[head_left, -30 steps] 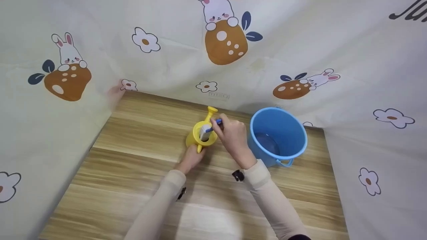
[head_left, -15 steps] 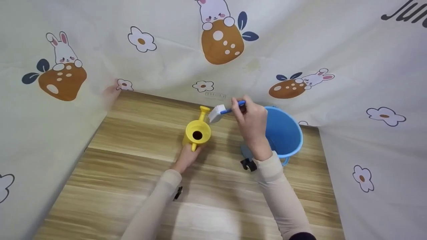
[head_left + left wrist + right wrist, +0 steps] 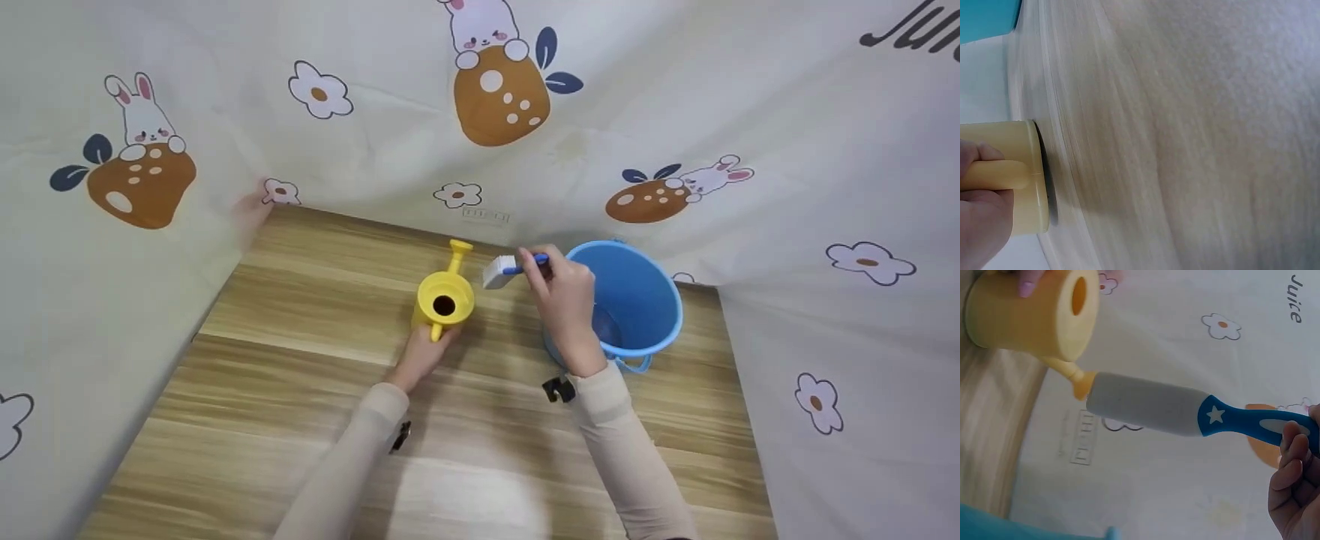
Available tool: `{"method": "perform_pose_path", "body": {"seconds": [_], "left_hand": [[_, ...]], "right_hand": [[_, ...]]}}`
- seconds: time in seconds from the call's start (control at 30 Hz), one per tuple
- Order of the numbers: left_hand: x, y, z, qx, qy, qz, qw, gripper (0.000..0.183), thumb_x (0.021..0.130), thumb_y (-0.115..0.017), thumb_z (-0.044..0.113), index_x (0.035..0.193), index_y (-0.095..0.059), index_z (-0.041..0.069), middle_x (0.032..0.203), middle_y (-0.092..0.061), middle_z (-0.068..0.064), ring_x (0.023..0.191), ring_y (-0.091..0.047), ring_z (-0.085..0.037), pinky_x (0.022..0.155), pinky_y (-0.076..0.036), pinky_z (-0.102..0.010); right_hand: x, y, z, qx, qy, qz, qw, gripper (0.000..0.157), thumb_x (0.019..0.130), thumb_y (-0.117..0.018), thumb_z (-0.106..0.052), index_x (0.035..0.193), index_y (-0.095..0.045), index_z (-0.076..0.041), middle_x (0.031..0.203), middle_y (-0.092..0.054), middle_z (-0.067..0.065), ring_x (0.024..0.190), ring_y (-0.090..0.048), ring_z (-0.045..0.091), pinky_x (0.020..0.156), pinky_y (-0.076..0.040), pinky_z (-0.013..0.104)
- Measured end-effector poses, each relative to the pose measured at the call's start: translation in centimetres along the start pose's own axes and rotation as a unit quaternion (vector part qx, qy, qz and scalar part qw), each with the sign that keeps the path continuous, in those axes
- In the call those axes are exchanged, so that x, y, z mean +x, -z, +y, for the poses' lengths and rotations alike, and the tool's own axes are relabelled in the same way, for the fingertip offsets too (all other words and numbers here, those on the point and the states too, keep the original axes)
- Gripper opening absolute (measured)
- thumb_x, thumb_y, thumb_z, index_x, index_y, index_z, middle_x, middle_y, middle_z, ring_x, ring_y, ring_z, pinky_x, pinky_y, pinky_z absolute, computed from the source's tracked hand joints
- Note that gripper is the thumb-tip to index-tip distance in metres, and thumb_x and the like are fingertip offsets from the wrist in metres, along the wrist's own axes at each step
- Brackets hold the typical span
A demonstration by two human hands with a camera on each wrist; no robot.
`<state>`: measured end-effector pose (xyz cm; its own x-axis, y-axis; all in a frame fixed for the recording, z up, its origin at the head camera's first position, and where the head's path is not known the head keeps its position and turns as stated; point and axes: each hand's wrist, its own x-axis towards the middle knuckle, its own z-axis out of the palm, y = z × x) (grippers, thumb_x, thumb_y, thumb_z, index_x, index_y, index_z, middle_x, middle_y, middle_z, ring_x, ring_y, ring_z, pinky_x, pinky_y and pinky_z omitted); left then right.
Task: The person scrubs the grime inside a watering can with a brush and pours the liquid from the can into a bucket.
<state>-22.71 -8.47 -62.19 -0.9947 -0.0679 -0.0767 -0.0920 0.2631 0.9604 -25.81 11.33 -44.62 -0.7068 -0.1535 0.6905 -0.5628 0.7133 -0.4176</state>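
In the head view my left hand (image 3: 424, 356) holds a yellow watering can (image 3: 427, 292) by its handle; the spout points away and a dark round hole shows inside the rim. The left wrist view has my fingers wrapped around the can's handle (image 3: 996, 175), with its base close over the floor. Right of the can, my right hand (image 3: 564, 304) grips a sponge brush (image 3: 497, 273) with a long pale head and a blue handle (image 3: 1241, 421) marked with a white star. Its head is outside the can and overlaps the spout in the right wrist view.
A light blue bucket (image 3: 646, 300) stands just right of my right hand, which covers part of its rim. Wood-grain flooring (image 3: 300, 405) lies beneath. A pale printed sheet (image 3: 390, 142) with rabbits and flowers rises at the back and on both sides.
The sponge brush came up out of the watering can and moved right with my right hand, then lowered slightly beside it. My left hand keeps its hold on the can.
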Motion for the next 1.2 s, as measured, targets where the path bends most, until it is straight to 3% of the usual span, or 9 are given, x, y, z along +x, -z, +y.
{"method": "perform_pose_path", "body": {"seconds": [0.67,1.2], "left_hand": [[-0.2,0.1,0.1,0.015,0.009,-0.011,0.9998,0.040,0.094,-0.067,0.018,0.063,-0.041,0.017,0.054,-0.035,0.008,0.048,-0.034,-0.007,0.049,-0.030,-0.022],[0.0,0.2,-0.1,0.015,0.013,-0.015,0.9997,0.039,0.094,-0.066,0.021,0.063,-0.042,0.017,0.053,-0.036,0.009,0.047,-0.035,-0.006,0.047,-0.031,-0.021]], "right_hand": [[-5.7,-3.2,3.1,-0.005,-0.054,-0.043,0.998,0.025,0.095,-0.067,-0.031,0.089,-0.072,-0.008,0.065,-0.068,0.005,0.054,-0.062,0.015,0.054,-0.051,0.034],[-8.3,-5.0,4.1,-0.016,-0.079,-0.060,0.995,0.028,0.093,-0.069,-0.034,0.091,-0.073,-0.007,0.076,-0.074,0.008,0.065,-0.070,0.019,0.060,-0.056,0.035]]}}
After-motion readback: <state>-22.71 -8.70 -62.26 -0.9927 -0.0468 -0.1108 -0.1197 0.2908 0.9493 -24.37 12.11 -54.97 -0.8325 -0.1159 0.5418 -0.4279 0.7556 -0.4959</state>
